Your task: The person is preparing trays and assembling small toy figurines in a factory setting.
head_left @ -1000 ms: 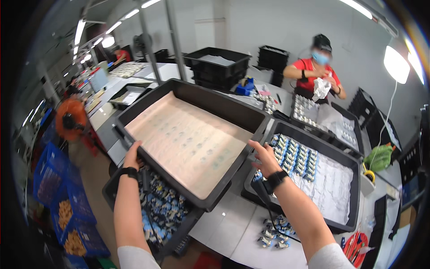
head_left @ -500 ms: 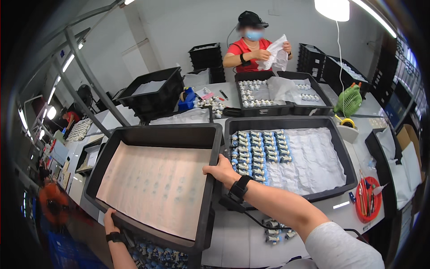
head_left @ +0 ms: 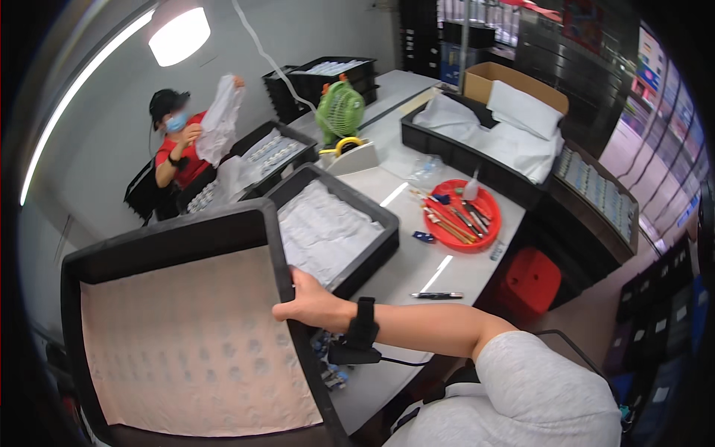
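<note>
At a white table (head_left: 406, 272), the right grip (head_left: 316, 302) pinches a black tray (head_left: 175, 249) holding pinkish lining (head_left: 197, 357).

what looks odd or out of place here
Mildly: the pinkish liner in the black tray held by the right hand shows rows of grey smudges across its plain surface, and a pen-like tool lies loose, apart from the red tool basin.

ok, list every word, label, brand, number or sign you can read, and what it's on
None readable.
White patches, maybe labels, on the dark stack at far right: too small and blurred.
Coloured panels outside, upper right: too blurred to make out any text.
Tray in the right hand: no lettering visible, only faint grey marks on its paper liner.
</note>
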`<state>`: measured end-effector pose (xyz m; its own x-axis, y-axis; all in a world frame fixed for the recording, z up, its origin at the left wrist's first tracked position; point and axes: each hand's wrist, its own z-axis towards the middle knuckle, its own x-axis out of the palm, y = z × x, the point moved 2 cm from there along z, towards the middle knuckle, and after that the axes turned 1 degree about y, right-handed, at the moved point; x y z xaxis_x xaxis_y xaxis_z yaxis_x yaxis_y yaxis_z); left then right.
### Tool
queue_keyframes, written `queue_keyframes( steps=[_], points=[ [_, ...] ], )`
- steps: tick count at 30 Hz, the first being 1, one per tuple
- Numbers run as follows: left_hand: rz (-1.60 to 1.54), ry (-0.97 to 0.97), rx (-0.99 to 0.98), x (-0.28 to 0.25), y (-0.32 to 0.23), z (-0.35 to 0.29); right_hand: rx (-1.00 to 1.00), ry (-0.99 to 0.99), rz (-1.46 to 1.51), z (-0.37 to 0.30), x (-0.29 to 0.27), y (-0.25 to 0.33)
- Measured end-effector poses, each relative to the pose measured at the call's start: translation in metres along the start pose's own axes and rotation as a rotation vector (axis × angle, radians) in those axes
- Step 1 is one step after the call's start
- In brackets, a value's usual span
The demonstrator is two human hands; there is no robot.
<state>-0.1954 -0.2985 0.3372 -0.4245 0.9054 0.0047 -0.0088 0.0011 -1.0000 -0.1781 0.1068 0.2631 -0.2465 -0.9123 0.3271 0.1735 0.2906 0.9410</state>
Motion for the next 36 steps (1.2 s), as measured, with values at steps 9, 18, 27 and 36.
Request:
queue_keyframes(
  steps=[9, 18, 27, 36],
  points=[
    [-0.245, 0.693, 0.076, 0.202, 0.035, -0.137, -0.236, -0.602, -0.134, -0.244, -0.242, 0.123],
    [-0.221, 1.555, 0.091, 0.391, 0.056, -0.478, -0.406, -1.604, -0.150, -0.606, -0.331, 0.124],
    [0.020, 2.170, -0.452, 0.355, 0.190, -0.679, -0.256, -2.331, -0.104, -0.753, -0.158, 0.058],
    [0.449, 1.988, -0.550, 0.341, 0.327, -0.659, 0.046, -2.302, -0.001, -0.773, -0.212, -0.015]
  ],
)
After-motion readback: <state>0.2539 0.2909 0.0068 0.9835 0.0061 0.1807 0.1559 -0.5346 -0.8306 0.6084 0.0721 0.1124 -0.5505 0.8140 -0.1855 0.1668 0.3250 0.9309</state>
